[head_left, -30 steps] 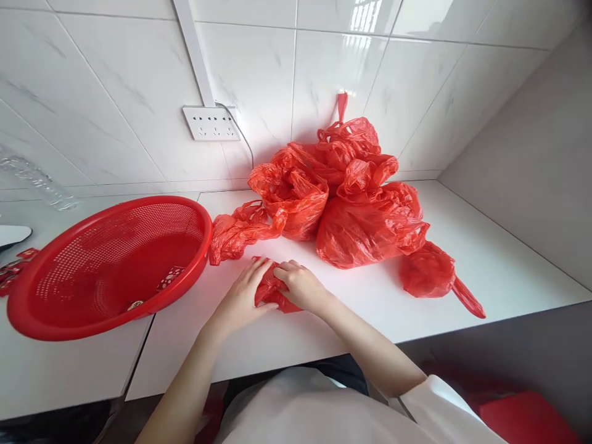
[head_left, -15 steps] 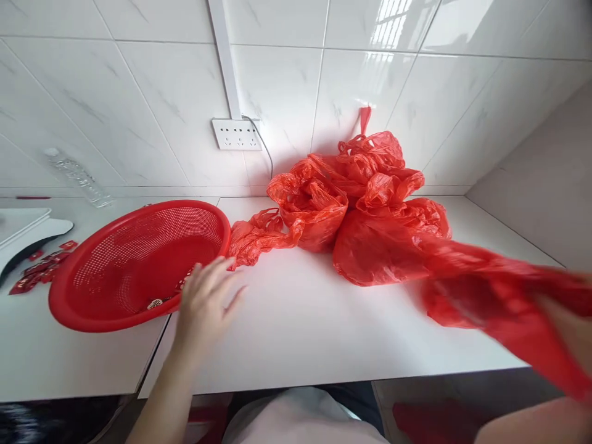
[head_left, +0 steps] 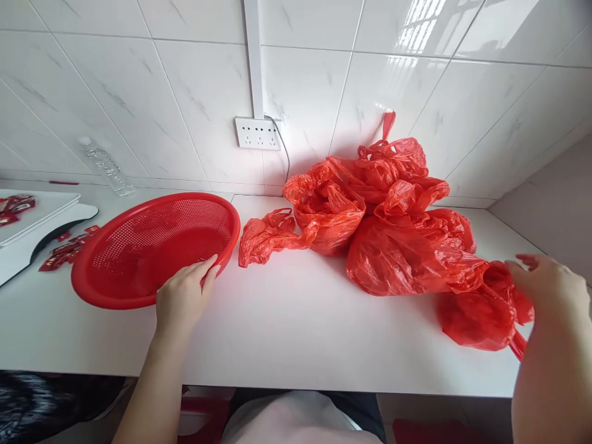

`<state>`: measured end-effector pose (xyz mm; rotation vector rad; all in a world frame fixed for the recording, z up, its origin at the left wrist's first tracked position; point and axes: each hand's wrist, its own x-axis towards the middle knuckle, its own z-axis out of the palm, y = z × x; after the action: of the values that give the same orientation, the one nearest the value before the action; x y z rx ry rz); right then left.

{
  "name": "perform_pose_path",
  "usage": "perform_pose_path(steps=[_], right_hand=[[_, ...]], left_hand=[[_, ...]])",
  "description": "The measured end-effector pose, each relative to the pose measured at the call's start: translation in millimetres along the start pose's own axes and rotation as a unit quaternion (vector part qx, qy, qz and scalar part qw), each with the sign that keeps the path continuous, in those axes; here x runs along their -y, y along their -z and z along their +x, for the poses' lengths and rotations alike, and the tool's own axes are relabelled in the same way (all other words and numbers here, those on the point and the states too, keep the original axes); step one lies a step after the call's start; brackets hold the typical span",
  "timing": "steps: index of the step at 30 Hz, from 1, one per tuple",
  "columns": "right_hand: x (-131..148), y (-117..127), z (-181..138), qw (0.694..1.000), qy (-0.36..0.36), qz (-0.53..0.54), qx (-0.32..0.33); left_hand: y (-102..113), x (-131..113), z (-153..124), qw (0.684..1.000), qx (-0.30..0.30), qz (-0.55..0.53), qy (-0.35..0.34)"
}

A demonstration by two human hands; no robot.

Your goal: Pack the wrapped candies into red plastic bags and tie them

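My left hand (head_left: 185, 290) grips the near right rim of a red perforated plastic basket (head_left: 111, 271), fingers over the edge and partly hidden inside. The basket tilts slightly on the table. At the right, my right hand (head_left: 552, 283) is beside a crumpled red plastic bag (head_left: 478, 320), with its fingers stretched leftward and apart at the bag's upper edge. Part of that bag is hidden behind the hand and forearm. Next to it lies a larger filled red plastic bag (head_left: 393, 259). What the bags contain cannot be made out.
Behind stands another red bag (head_left: 328, 216), and a flattened red bag (head_left: 266, 237) lies near the basket. Small red packets (head_left: 67, 253) and a white tray (head_left: 50, 206) are at the left. A clear bottle (head_left: 108, 166) is near the wall, with a socket strip (head_left: 258, 134) above the table.
My left hand has come down onto the basket's rim. The stretched, blurred bag in my right hand has dropped to the table in a heap, and those fingers have loosened. The view has shifted left.
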<state>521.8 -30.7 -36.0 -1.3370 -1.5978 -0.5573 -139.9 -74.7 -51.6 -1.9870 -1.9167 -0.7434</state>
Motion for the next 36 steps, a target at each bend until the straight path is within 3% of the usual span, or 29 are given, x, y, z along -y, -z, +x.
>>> perform_pose_path(steps=[3, 6, 8, 9, 11, 14, 17, 19, 22, 24, 29, 33, 36], right_hand=[[41.6, -15.4, 1.8, 0.988, -0.061, -0.117, -0.084], [125.1, -43.4, 14.1, 0.98, -0.036, -0.108, -0.161], [188.5, -67.5, 19.6, 0.997, 0.032, 0.0, -0.063], [217.9, -80.6, 19.5, 0.995, 0.056, 0.071, 0.032], [265.8, -108.2, 12.3, 0.963, 0.11, 0.176, 0.171], [304.6, -150.7, -9.2, 0.919, 0.142, 0.255, 0.266], [312.4, -185.4, -30.4, 0.902, 0.168, 0.223, 0.33], [307.7, -198.2, -40.2, 0.899, 0.148, 0.169, 0.376], [292.2, -197.0, -47.6, 0.877, 0.09, 0.14, 0.451], [278.7, -184.0, -48.4, 0.868, 0.071, 0.165, 0.463], [254.0, -136.0, -40.8, 0.904, 0.065, 0.184, 0.381], [252.8, -111.0, -33.2, 0.968, 0.045, 0.075, 0.237], [253.0, -103.4, -26.0, 0.993, -0.004, 0.076, 0.09]], left_hand=[[1.0, -12.2, 6.4, 0.998, -0.044, -0.031, -0.021], [-14.8, -45.8, 21.2, 0.988, -0.053, -0.107, -0.103], [-36.1, -69.3, 34.3, 0.98, 0.005, -0.125, -0.156], [-48.1, -78.4, 40.9, 0.982, 0.025, -0.1, -0.156], [-70.1, -89.0, 52.2, 0.991, 0.071, -0.024, -0.107], [-88.5, -89.5, 58.8, 0.985, 0.171, 0.01, -0.038], [-86.6, -82.7, 49.8, 0.967, 0.226, -0.102, -0.06], [-77.7, -76.3, 38.2, 0.943, 0.261, -0.198, -0.063], [-60.1, -62.5, 20.2, 0.9, 0.316, -0.3, 0.003], [-49.7, -51.9, 11.0, 0.871, 0.327, -0.361, 0.062], [-44.5, -41.4, -1.8, 0.785, 0.306, -0.504, 0.192], [-56.5, -51.2, -3.9, 0.768, 0.251, -0.547, 0.221], [-62.8, -59.8, -0.7, 0.761, 0.189, -0.578, 0.226]])
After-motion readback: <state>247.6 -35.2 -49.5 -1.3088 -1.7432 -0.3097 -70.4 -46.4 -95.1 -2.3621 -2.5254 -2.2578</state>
